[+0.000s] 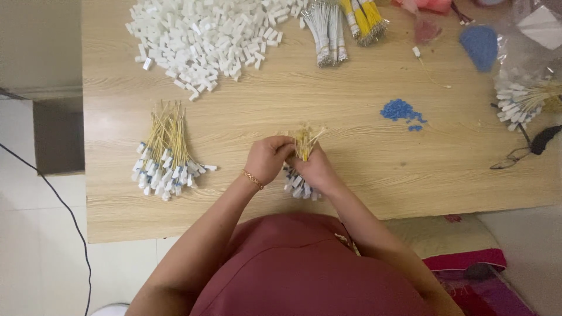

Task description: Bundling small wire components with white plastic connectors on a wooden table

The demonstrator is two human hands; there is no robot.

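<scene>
So right now both hands are bunched together near the middle of the wooden table (pixel 363 175), working on one bundle of yellow wires (pixel 303 144) with white plugs on the ends. The right hand (pixel 318 169) is clenched around the middle of the bundle, and the left hand (pixel 267 158) is curled in against it from the 9 o'clock side, fingertips pinching at the wires near the top. Looks to me like the gathering or evening-up step: getting a finished handful squared off. The bundle stands roughly along the 12-to-6 line in the picture, bare yellow tips fanning out toward 12 o'clock, and the white plug ends (pixel 298 187) poking out below the right hand toward 6 o'clock, resting on or just over the table; I can't tell which. If I had to guess, the next move needs the grip kept tight so no wire slides out, with the tips tapped level. There's a finished-looking bundle (pixel 165 153) lying well off at 9 o'clock, same orientation, plugs toward 6 o'clock. Up at 11 o'clock is a big heap of loose white plugs (pixel 205 35), at 12 o'clock some white and yellow wire bunches (pixel 342 23), and around 2 o'clock a little scatter of blue bits (pixel 401 111). Another plugged bunch (pixel 518 102) sits at 3 o'clock by the edge.
</scene>
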